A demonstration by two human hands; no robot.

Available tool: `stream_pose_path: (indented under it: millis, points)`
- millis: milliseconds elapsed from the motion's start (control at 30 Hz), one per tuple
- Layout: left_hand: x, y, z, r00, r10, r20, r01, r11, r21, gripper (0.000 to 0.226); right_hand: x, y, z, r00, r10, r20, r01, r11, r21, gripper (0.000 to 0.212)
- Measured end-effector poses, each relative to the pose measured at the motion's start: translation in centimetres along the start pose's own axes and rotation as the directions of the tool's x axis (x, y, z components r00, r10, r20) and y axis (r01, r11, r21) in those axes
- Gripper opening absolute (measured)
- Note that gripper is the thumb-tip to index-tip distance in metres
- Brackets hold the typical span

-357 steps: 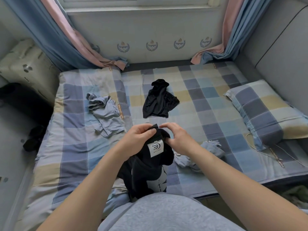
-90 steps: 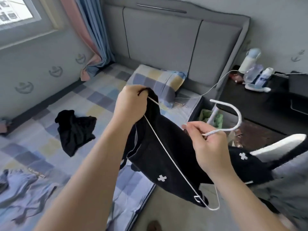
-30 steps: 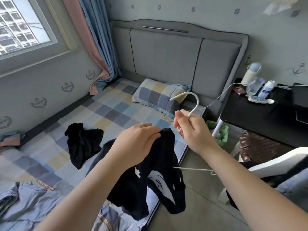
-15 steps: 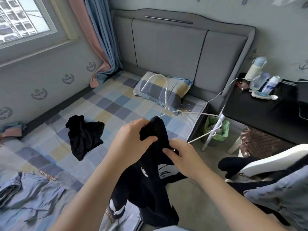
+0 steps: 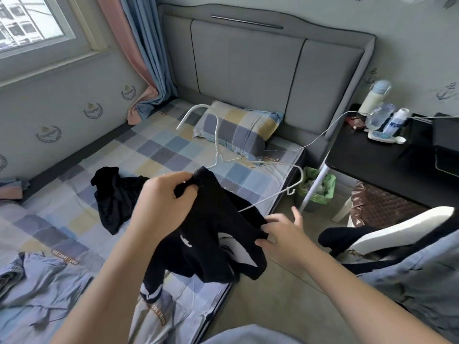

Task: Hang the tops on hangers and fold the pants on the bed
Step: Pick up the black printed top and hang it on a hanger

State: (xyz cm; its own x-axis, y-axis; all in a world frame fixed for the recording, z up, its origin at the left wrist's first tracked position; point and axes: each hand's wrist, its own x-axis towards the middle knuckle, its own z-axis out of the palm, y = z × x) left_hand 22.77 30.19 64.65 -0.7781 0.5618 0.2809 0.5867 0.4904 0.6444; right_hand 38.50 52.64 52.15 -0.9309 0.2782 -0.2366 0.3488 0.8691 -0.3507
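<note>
A black top with white print [image 5: 211, 234] hangs in the air over the bed's edge. My left hand [image 5: 164, 202] grips its collar. My right hand [image 5: 283, 234] pinches the fabric at the top's right shoulder. A white wire hanger [image 5: 216, 137] pokes out of the collar, its hook up toward the pillow and its right arm [image 5: 293, 189] sticking out uncovered. A second black garment [image 5: 114, 194] lies crumpled on the checked bed [image 5: 159, 155]. Blue-grey clothes [image 5: 37, 276] lie at the bed's near left.
A checked pillow [image 5: 238, 130] sits by the grey headboard. A black side table [image 5: 387, 160] with bottles stands right of the bed, a green-lined bin [image 5: 315, 189] beneath it. A white chair [image 5: 397, 229] draped with clothes stands at right. A charging cable crosses the mattress corner.
My right hand slid right along the top, pulling its shoulder toward the hanger's right arm. The hanger's hook tilted further left. My left hand still holds the collar.
</note>
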Motion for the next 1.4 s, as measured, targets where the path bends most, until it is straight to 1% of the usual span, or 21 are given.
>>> stream_pose_path:
  millis: [67, 133, 200, 300, 400, 533, 600, 633, 700, 767, 833, 900, 933, 1000, 1033, 1067, 1133, 1167, 1267, 1333, 1400]
  points:
    - [0.0, -0.7, -0.6, 0.999, -0.028, 0.036, 0.029, 0.999, -0.031, 0.023, 0.1, 1.7, 0.2, 0.997, -0.004, -0.073, 0.0, 0.998, -0.06, 0.022]
    - [-0.1, -1.3, -0.9, 0.996, -0.039, 0.077, 0.044, 0.997, -0.06, 0.029, 0.3, 2.8, 0.1, 0.992, 0.003, -0.124, -0.011, 0.998, -0.065, 0.016]
    - [-0.4, -1.7, -1.1, 0.992, -0.046, 0.115, 0.054, 0.996, -0.073, 0.031, 0.6, 3.8, -0.3, 0.987, 0.013, -0.157, -0.023, 0.998, -0.058, 0.009]
    - [-0.8, -2.3, -1.5, 0.99, -0.055, 0.131, 0.064, 0.996, -0.066, 0.032, 1.1, 4.8, -1.2, 0.972, 0.027, -0.234, -0.027, 1.0, 0.005, 0.008]
    - [-0.8, -3.1, -2.3, 0.989, -0.083, 0.122, 0.085, 0.996, -0.012, 0.039, 1.3, 4.9, -3.0, 0.948, 0.021, -0.318, 0.017, 0.993, 0.117, 0.01]
    - [-1.0, -4.0, -2.4, 0.973, -0.107, 0.204, 0.1, 0.994, 0.045, 0.024, 1.0, 4.4, -5.3, 0.96, 0.038, -0.276, 0.03, 0.971, 0.238, 0.006]
    - [-1.0, -3.9, -2.2, 0.964, -0.109, 0.241, 0.091, 0.992, 0.083, 0.023, 0.6, 3.6, -6.5, 0.965, 0.061, -0.255, 0.022, 0.95, 0.311, 0.005]
    - [-1.0, -3.7, -2.0, 0.96, -0.118, 0.254, 0.095, 0.991, 0.099, 0.024, 0.4, 2.9, -7.1, 0.968, 0.054, -0.246, 0.033, 0.941, 0.337, 0.006]
    - [-0.8, -2.8, -1.5, 0.953, -0.121, 0.277, 0.092, 0.989, 0.117, 0.025, 0.2, 0.9, -8.4, 0.974, -0.011, -0.228, 0.093, 0.932, 0.351, 0.013]
    - [-0.9, -1.3, -0.5, 0.947, -0.077, 0.313, 0.044, 0.993, 0.111, 0.021, 0.0, -1.8, -9.2, 0.972, -0.107, -0.212, 0.178, 0.917, 0.357, 0.02]
    - [-1.1, 0.3, 0.7, 0.936, 0.017, 0.352, -0.058, 0.993, 0.106, 0.014, 0.0, -4.6, -9.2, 0.958, -0.19, -0.215, 0.26, 0.889, 0.376, 0.027]
    - [-1.3, 1.4, 1.5, 0.925, 0.1, 0.367, -0.152, 0.981, 0.116, 0.01, -0.1, -6.4, -8.9, 0.945, -0.223, -0.239, 0.309, 0.848, 0.43, 0.031]
    - [-1.3, 1.5, 1.7, 0.921, 0.123, 0.371, -0.178, 0.977, 0.118, 0.012, -0.3, -6.7, -8.9, 0.94, -0.225, -0.257, 0.324, 0.824, 0.466, 0.032]
    - [-1.5, 1.2, 1.8, 0.914, 0.155, 0.375, -0.221, 0.966, 0.138, 0.032, -0.7, -6.4, -9.1, 0.934, -0.205, -0.292, 0.34, 0.76, 0.553, 0.028]
    - [-1.6, 0.8, 1.8, 0.917, 0.183, 0.356, -0.253, 0.954, 0.161, 0.043, -0.9, -6.1, -9.3, 0.934, -0.191, -0.303, 0.343, 0.721, 0.603, 0.025]
    - [-1.8, 0.3, 1.8, 0.925, 0.223, 0.308, -0.29, 0.938, 0.192, 0.048, -1.1, -5.6, -9.4, 0.933, -0.181, -0.31, 0.346, 0.684, 0.642, 0.024]
    - [-2.2, -0.5, 2.1, 0.946, 0.292, 0.14, -0.319, 0.913, 0.255, 0.046, -1.5, -4.9, -9.8, 0.933, -0.166, -0.32, 0.349, 0.641, 0.684, 0.018]
    - [-2.4, -1.0, 2.3, 0.95, 0.309, 0.041, -0.308, 0.911, 0.272, 0.043, -1.6, -4.5, -10.0, 0.933, -0.161, -0.321, 0.346, 0.643, 0.683, 0.015]
    - [-3.1, -2.3, 2.7, 0.924, 0.324, -0.201, -0.28, 0.934, 0.221, 0.036, -2.1, -3.4, -10.8, 0.934, -0.126, -0.334, 0.326, 0.679, 0.657, 0.03]
    - [-3.4, -2.7, 2.8, 0.902, 0.325, -0.285, -0.287, 0.943, 0.167, 0.031, -2.3, -2.8, -11.2, 0.93, -0.082, -0.359, 0.308, 0.708, 0.636, 0.035]
    - [-3.3, -2.8, 2.9, 0.897, 0.336, -0.287, -0.317, 0.942, 0.111, 0.029, -2.5, -2.4, -11.2, 0.931, -0.029, -0.365, 0.274, 0.715, 0.643, 0.036]
